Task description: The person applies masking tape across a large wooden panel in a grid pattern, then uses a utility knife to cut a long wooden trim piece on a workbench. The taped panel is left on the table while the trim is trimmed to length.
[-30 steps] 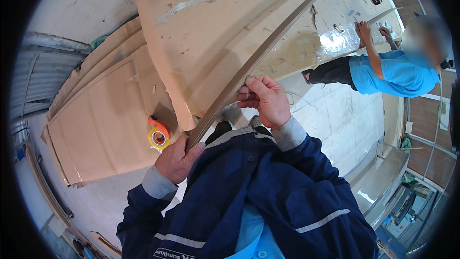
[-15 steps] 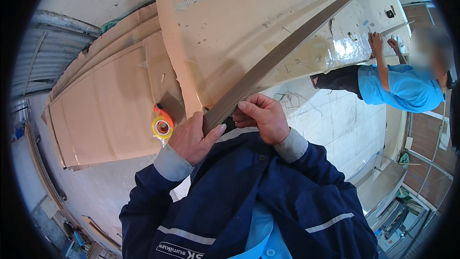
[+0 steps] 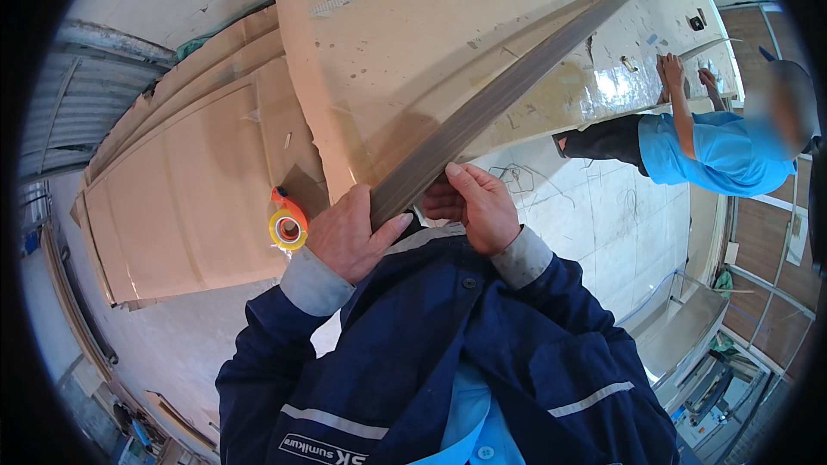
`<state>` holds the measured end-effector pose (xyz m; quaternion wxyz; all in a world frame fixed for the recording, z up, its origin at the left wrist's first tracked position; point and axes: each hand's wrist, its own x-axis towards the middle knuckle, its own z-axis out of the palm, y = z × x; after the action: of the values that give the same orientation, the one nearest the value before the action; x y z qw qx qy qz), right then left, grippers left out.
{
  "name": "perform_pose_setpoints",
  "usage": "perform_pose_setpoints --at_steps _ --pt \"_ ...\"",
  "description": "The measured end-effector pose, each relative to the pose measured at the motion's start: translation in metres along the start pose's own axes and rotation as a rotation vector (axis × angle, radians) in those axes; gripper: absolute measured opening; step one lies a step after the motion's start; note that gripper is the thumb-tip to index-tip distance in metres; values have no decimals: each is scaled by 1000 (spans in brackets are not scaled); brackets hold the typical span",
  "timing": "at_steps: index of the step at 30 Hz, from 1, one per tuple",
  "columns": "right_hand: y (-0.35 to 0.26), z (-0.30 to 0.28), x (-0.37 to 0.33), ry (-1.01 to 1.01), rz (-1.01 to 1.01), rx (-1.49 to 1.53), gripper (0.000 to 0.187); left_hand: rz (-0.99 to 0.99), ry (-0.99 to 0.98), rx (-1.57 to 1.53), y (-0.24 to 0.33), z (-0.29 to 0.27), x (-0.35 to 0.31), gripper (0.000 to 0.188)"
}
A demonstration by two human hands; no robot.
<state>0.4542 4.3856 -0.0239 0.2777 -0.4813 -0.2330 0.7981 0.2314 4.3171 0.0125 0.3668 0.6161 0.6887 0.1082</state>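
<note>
A long, dark brown wood-grain strip (image 3: 487, 116) runs from near my chest up to the far right of the cardboard-covered table (image 3: 379, 77). My left hand (image 3: 351, 237) is closed on its near end, with the thumb on one side and the fingers on the other. Along the strip's right edge, my right hand (image 3: 482, 213) pinches it, thumb uppermost and fingers curled beneath. The fingertips under the strip are partly hidden. Left of my left hand lies an orange tape dispenser (image 3: 293, 203) with a yellow-rimmed roll.
Large cardboard sheets (image 3: 189, 181) lie stacked at the left. A co-worker in a blue shirt (image 3: 715, 151) handles a thin strip at the table's far right. A small black object (image 3: 697, 23) sits near there. Thin wire (image 3: 517, 179) lies on the white floor.
The strip has tilted slightly, so more of its broad face shows. My right thumb and fingers have shifted a little along its edge. The co-worker's head has moved slightly.
</note>
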Motion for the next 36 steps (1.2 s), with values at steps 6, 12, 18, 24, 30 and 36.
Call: perform_pose_setpoints --at_steps 6,12,18,24,30,36 --pt "4 -2 8 87 -116 77 26 25 -142 -365 -6 -10 10 50" --pt "2 -8 20 137 -215 156 22 21 -328 -570 -31 -41 -2 45" --pt "-8 -25 30 118 -283 199 22 -82 -425 -851 -48 -53 -21 53" --pt "-18 -50 40 28 -308 274 26 -332 -862 -1426 -49 -42 -29 77" --pt "-40 -42 47 164 -185 95 31 -37 -527 -743 -22 -15 -15 74" --pt "-41 2 37 9 -180 -4 40 144 -248 -457 -17 -25 3 74"
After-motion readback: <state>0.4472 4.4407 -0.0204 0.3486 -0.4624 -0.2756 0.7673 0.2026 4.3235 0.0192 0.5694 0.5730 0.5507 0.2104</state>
